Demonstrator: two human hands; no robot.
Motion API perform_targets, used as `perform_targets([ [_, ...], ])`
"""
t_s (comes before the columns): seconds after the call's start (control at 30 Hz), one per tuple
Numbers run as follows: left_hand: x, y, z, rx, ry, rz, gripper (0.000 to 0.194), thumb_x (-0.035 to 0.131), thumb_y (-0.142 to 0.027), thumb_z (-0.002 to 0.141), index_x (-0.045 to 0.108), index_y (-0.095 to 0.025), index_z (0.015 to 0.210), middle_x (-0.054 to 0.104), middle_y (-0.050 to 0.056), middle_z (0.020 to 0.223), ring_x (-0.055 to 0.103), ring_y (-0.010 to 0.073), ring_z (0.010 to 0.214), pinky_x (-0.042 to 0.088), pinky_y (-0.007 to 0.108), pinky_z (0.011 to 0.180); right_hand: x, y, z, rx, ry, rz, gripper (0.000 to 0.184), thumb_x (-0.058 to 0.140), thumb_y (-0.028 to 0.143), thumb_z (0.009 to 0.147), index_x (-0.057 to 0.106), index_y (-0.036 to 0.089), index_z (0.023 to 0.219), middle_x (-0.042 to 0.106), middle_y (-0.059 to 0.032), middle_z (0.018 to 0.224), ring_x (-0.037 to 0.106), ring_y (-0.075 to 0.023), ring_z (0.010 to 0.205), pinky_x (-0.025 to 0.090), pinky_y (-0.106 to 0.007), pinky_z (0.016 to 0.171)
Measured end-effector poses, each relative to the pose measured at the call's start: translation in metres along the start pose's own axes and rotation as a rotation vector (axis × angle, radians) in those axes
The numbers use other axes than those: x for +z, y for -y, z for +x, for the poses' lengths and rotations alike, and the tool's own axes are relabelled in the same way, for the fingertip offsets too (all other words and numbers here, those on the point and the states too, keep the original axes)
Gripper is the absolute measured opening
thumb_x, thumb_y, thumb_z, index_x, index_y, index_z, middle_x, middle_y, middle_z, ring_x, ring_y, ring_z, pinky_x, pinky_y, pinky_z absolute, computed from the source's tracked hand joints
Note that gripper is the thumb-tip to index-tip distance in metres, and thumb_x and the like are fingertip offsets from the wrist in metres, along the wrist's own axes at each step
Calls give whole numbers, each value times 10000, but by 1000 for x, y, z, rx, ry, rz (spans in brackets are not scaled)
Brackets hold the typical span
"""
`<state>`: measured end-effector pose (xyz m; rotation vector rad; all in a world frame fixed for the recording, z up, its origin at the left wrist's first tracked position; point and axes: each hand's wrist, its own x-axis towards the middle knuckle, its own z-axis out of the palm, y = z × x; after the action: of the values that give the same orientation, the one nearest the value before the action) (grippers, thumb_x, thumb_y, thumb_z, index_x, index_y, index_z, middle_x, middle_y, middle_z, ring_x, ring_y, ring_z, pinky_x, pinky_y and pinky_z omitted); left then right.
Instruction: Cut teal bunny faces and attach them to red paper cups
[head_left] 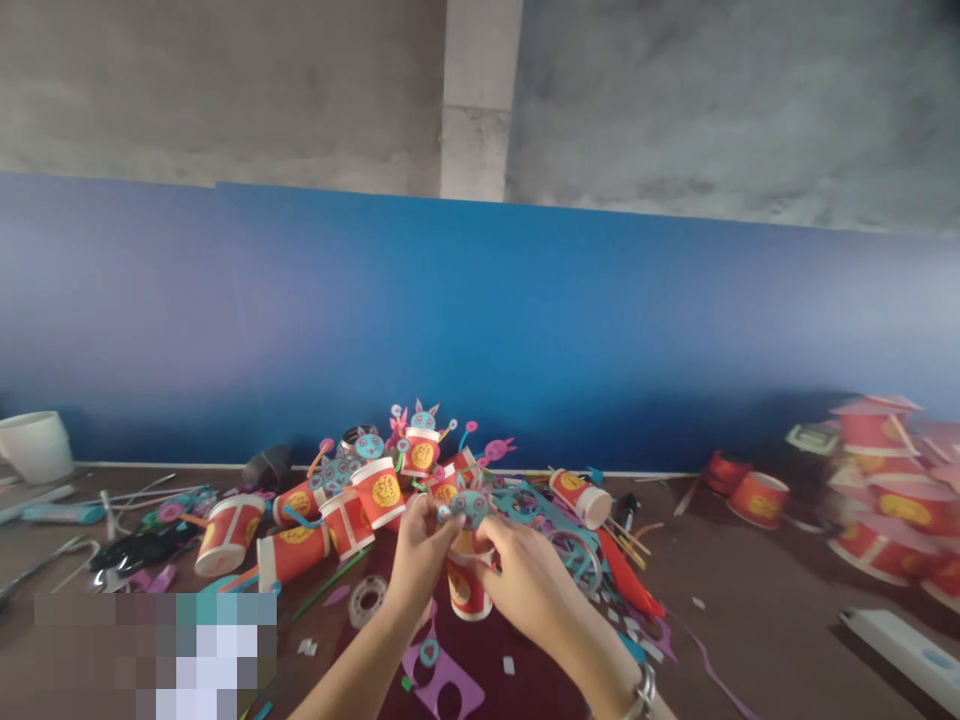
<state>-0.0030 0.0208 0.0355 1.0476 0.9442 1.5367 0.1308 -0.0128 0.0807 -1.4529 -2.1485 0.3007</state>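
Note:
In the middle of the head view, a red paper cup (469, 590) with a white rim and yellow print is between my two hands. A blue animal-face cutout (472, 505) with pointed ears stands above the cup's rim. My left hand (420, 550) is closed at the cup's upper left, thumb and forefinger pinched by a small blue disc (444, 512). My right hand (529, 580) curls around the cup's right side, fingers bent over the rim near the cutout. The right fingertips are partly hidden.
Several red paper cups (292, 555) lie piled behind and left, some with animal faces. A tape roll (367, 600) and a purple punched sheet (450, 680) are near my wrists. Stacked red cups (900, 490) stand right. A blue panel (480, 320) borders the table (750, 620).

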Motion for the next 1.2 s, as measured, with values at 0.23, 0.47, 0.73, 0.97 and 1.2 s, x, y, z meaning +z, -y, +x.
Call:
perform_targets([
  [0.23,-8,-15,6,-19,-87,-144,301,730,-339,658,478,-191,727,541,-65,588,506,83,508,383,192,516,-13,-1,0,-79,-394,231,103,466,248,861,553,202,889,615,-33,805,567,-129,604,442,-237,588],
  [0.47,-15,-24,12,13,-161,-213,296,740,-309,622,484,-186,709,515,-73,581,505,84,507,381,190,505,-22,-26,9,140,-458,275,283,466,281,791,521,187,1052,591,-47,850,554,-154,656,456,-270,599],
  [0.73,-7,-26,6,-49,-59,-167,284,745,-291,605,507,-181,712,596,-38,611,565,115,547,433,218,548,-16,-27,16,157,-141,635,263,550,410,757,603,153,774,613,-17,661,554,-151,600,422,-245,547],
  [0.97,3,-28,-7,-36,106,-147,239,717,-298,659,549,-188,790,636,-8,686,608,152,617,469,244,584,-6,-25,16,95,-115,564,205,529,333,792,604,148,746,577,10,604,517,-131,573,385,-225,536],
  [1.2,3,-24,-6,-100,77,-157,276,748,-286,626,501,-198,715,643,-22,679,615,148,596,478,247,576,-7,-24,16,73,-104,581,201,516,327,804,598,154,742,544,23,594,481,-118,558,368,-215,527],
])
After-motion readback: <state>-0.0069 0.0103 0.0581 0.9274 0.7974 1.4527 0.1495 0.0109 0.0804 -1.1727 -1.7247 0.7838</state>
